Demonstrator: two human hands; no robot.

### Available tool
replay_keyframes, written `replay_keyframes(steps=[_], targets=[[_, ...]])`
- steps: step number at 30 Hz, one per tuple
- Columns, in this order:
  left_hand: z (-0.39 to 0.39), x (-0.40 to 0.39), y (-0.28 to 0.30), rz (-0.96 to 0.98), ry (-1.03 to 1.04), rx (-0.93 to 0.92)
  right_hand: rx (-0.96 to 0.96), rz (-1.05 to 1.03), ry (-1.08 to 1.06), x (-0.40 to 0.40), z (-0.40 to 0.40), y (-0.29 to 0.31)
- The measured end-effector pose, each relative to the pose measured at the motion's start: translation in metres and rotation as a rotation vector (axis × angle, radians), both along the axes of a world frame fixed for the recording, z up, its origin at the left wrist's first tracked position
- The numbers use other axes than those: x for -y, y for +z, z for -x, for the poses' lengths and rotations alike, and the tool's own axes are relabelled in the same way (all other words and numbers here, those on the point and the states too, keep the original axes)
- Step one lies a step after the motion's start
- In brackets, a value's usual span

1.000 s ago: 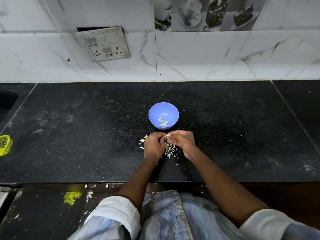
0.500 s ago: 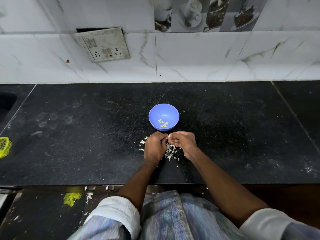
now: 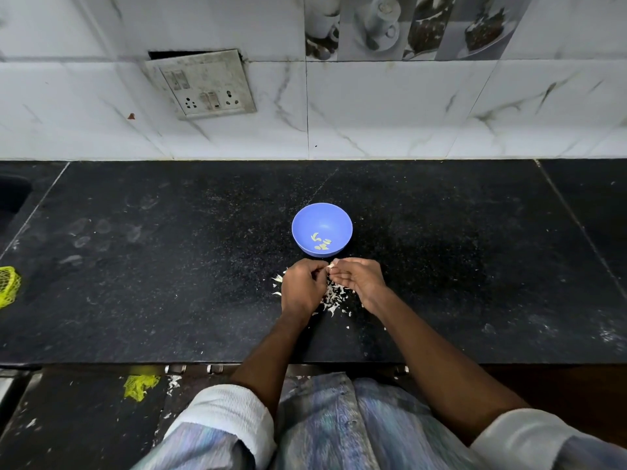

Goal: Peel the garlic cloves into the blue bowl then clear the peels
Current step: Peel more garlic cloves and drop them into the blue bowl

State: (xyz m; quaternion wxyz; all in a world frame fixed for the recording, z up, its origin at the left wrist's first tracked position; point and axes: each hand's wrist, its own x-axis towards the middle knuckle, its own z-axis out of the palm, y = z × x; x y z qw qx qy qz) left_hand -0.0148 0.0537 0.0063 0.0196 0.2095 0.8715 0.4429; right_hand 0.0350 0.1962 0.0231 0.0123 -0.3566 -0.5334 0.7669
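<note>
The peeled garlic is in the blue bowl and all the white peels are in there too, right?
Not quite. The peeled garlic is in the blue bowl, but the peels are not: the head view shows them lying on the counter, beneath both hands, on the near side of the bowl.

You are looking down at a long black speckled stone counter (image 3: 169, 266) with pale smudges. Behind it stands a white marble-look tiled wall (image 3: 441, 113). A dirty white switch-and-socket plate (image 3: 202, 83) hangs crooked on it. Grey picture tiles of cups and cakes (image 3: 407, 25) run along the top. At the far left edge sits something yellow and net-like (image 3: 8, 286), maybe a mesh bag.
</note>
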Motion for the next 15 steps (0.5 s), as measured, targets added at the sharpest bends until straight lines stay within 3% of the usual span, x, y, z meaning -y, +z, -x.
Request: replay_keyframes(steps=[10, 15], targets=[[0.002, -0.003, 0.003, 0.065, 0.027, 0.089, -0.01, -0.286, 0.105, -0.004, 0.003, -0.005], [0.002, -0.003, 0.001, 0.156, 0.044, 0.05, -0.036, -0.407, 0.145, -0.002, 0.002, -0.008]])
